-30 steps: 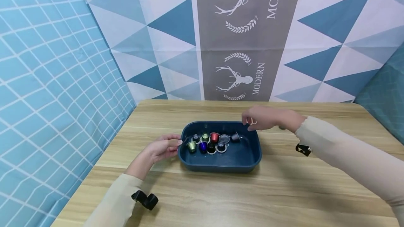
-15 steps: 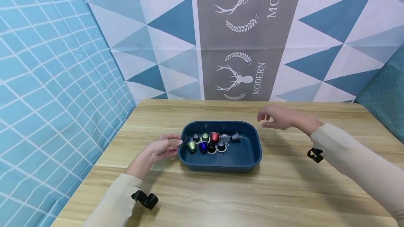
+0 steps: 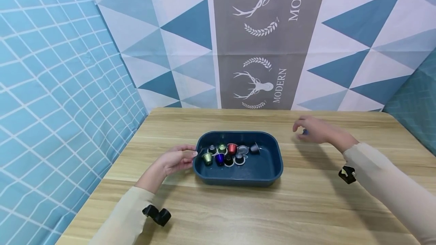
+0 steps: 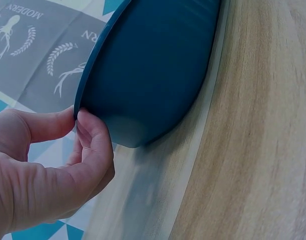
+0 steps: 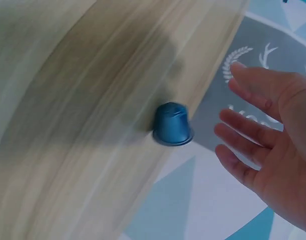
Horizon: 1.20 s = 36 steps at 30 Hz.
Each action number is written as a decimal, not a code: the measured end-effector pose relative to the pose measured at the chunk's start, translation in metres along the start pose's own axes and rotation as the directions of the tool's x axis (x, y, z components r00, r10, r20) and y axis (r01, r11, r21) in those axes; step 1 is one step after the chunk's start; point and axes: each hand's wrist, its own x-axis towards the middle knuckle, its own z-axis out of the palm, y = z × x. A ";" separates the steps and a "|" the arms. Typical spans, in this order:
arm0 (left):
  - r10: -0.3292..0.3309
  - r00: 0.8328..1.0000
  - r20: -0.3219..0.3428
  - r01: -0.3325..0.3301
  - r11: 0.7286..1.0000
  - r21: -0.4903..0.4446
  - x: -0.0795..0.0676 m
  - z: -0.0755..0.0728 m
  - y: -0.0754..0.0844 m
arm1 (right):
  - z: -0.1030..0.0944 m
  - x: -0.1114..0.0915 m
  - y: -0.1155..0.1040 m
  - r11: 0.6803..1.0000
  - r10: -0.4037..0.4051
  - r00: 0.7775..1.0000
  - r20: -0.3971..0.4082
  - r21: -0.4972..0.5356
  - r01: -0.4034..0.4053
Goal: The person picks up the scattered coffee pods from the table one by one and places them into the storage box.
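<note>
My left hand (image 3: 177, 159) pinches the left rim of a dark blue tray (image 3: 235, 182) between thumb and fingers; the left wrist view shows the grip on the tray's edge (image 4: 103, 55). Inside the tray lie several coffee capsules, among them a red one (image 3: 232, 148), a blue one (image 3: 219, 158) and a light green one (image 3: 207, 158). Off to the tray's right, my right hand (image 3: 315, 129) hovers with loosely bent fingers and holds nothing. Beside its fingertips, a single blue coffee capsule (image 5: 172, 124) stands on the table, apart from the hand.
The wooden table (image 3: 218, 214) reaches back to a wall cloth (image 3: 253, 41) with deer and triangle prints. A blue checked cloth (image 3: 51, 97) hangs along the left side, and a greenish cloth (image 3: 413, 97) at the right.
My right hand has moved from above the tray's right rear corner out to the right, near the blue capsule. The left hand and the tray have stayed put.
</note>
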 end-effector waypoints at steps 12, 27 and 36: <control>-0.004 1.000 0.015 0.004 1.000 -0.001 0.000 0.003 -0.001 | 0.013 -0.008 0.023 0.986 0.151 0.988 -0.010 -0.070 -0.152; -0.008 1.000 0.005 0.008 1.000 -0.001 -0.001 0.006 -0.003 | 0.035 -0.009 0.034 0.990 0.111 0.992 -0.064 -0.077 -0.116; 0.021 1.000 0.006 -0.021 1.000 0.012 -0.001 0.002 -0.002 | 0.036 0.000 0.029 0.990 0.122 0.987 -0.108 -0.052 -0.128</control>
